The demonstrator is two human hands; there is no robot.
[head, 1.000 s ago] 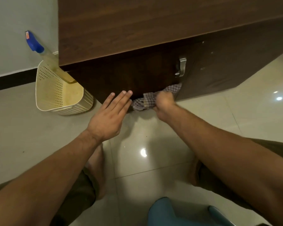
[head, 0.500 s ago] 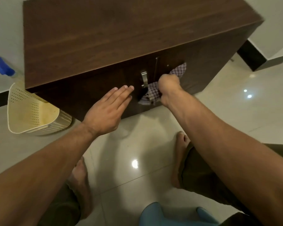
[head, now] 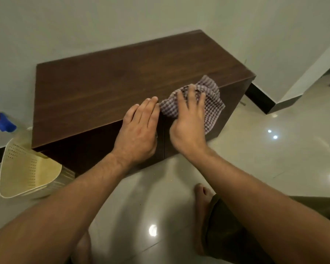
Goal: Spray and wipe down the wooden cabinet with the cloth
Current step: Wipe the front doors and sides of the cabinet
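Note:
A low dark wooden cabinet (head: 107,88) stands against the wall. The checked cloth (head: 211,103) lies bunched over the front edge of its top, towards the right end, and hangs partly down the front. My right hand (head: 189,121) presses on the cloth with fingers spread and straight. My left hand (head: 139,130) rests flat at the front edge just left of the cloth, fingers straight and together. A spray bottle (head: 5,124) with a blue head stands in a basket left of the cabinet.
A cream perforated plastic basket (head: 27,172) sits on the tiled floor at the cabinet's left end. My bare feet and knees are on the glossy tiles in front. A wall corner with dark skirting (head: 263,100) lies to the right.
My right hand has lifted the cloth from the cabinet's front doors up onto the top edge and opened flat on it. My left hand rose to the front edge. My view has risen too.

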